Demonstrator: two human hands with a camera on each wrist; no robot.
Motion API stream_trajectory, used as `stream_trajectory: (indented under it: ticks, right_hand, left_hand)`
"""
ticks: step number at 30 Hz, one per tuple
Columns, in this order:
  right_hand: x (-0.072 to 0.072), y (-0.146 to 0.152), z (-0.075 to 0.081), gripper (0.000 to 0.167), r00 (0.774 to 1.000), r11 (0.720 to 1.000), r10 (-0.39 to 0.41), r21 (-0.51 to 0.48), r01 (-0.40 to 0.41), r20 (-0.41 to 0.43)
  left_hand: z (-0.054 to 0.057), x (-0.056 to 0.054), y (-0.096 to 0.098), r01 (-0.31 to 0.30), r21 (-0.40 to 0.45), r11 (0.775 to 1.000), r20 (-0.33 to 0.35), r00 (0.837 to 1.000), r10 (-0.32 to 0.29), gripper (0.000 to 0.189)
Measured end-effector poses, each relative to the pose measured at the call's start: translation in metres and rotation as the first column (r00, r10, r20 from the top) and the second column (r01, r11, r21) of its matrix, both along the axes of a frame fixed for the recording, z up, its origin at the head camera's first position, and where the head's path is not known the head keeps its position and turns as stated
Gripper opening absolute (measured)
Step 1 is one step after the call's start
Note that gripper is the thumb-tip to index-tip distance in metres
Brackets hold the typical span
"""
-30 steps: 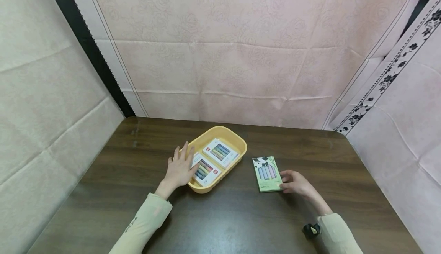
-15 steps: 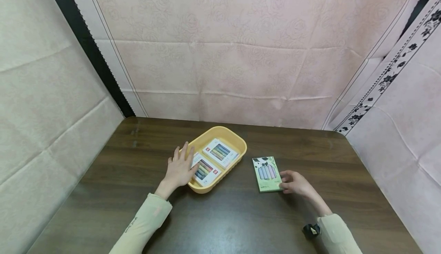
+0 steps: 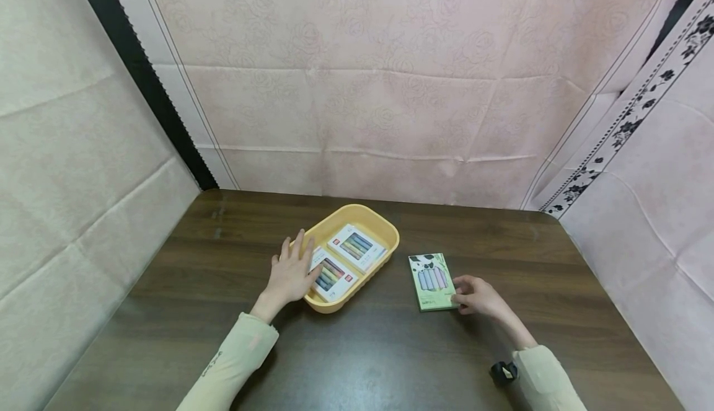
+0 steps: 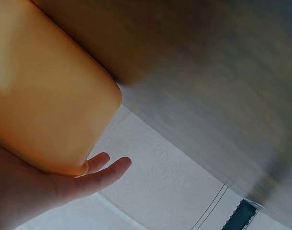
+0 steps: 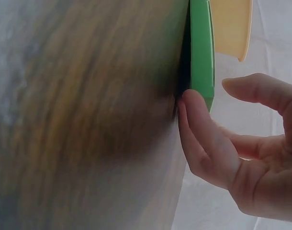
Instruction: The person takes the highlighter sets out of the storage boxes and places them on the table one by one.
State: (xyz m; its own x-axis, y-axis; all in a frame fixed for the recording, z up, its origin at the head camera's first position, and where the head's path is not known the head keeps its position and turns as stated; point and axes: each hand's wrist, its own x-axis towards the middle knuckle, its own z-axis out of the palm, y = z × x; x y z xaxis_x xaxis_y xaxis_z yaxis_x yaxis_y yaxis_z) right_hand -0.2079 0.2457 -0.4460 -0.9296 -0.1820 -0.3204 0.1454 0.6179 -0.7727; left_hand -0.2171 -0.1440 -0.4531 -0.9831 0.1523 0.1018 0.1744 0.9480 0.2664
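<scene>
A slim green box, printed with a cow pattern and pastel-coloured sticks, lies on the table. My right hand is at its right edge. In the right wrist view, the fingertips touch the lower edge of the box's green side, while the thumb stands a little apart above it. To the left is a yellow plastic basket holding two white boxes, the nearer box and the farther box, both printed with coloured sticks. My left hand rests on the basket's left rim, fingers straight and spread.
The dark wooden table has its far edge against a pale patterned cloth. More pale cloth hangs at the left and right sides. A small black object sits at the right sleeve's cuff.
My right thumb has shifted slightly left over the green box's corner. The left hand, basket and boxes have not moved.
</scene>
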Motion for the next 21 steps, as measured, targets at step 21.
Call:
stream_trajectory:
  ticks: [21]
  right_hand:
    - [0.003, -0.0005, 0.0049, 0.04, 0.999, 0.999, -0.001, 0.054, 0.004, -0.044]
  left_hand:
    - [-0.001, -0.0001, -0.0004, 0.0, 0.002, 1.0, 0.003, 1.0, 0.0, 0.066]
